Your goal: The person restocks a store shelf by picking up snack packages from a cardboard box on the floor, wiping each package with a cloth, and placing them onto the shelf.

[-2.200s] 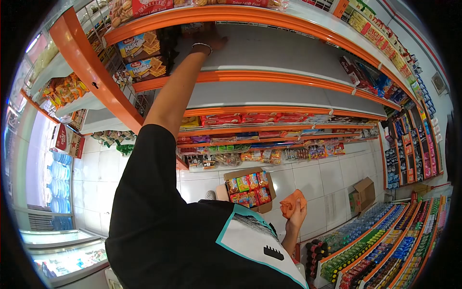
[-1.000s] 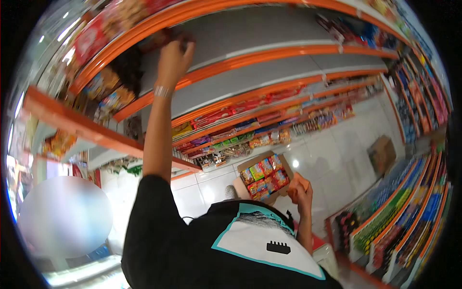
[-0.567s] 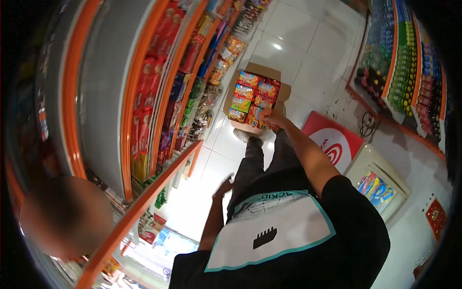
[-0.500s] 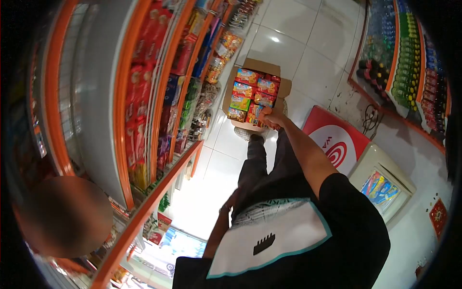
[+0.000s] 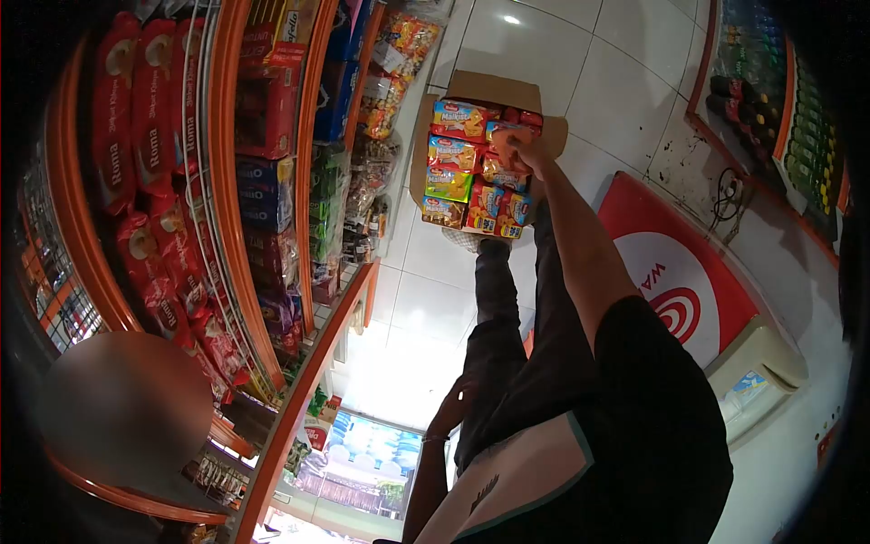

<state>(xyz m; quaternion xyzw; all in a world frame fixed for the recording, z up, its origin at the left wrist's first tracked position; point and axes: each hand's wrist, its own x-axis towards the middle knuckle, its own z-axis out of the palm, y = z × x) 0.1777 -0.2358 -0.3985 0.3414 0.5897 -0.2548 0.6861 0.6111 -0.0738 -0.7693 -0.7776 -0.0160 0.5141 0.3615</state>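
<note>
An open cardboard box (image 5: 494,87) on the floor holds several red, yellow and green packs of Malkist biscuits. My right hand (image 5: 527,156) reaches down into its right side, the fingers bent over a red biscuit pack (image 5: 504,134) in the upper right. Just below that hand, two red packs (image 5: 498,210) stand side by side at the box's near edge. By my thigh hangs my left hand (image 5: 446,413), dark and away from the box; its fingers are too unclear to read.
Shelves with orange edges (image 5: 237,118) and red Roma packs (image 5: 116,118) run along the left. On the right are a red-and-white freezer (image 5: 648,245), a loose cable (image 5: 728,195) and racks of bottles (image 5: 802,154). White floor tiles (image 5: 544,41) surround the box.
My right hand has moved from the box's near edge up to a pack farther in. The two packs at the near edge now show uncovered. The view has shifted closer to the shelves.
</note>
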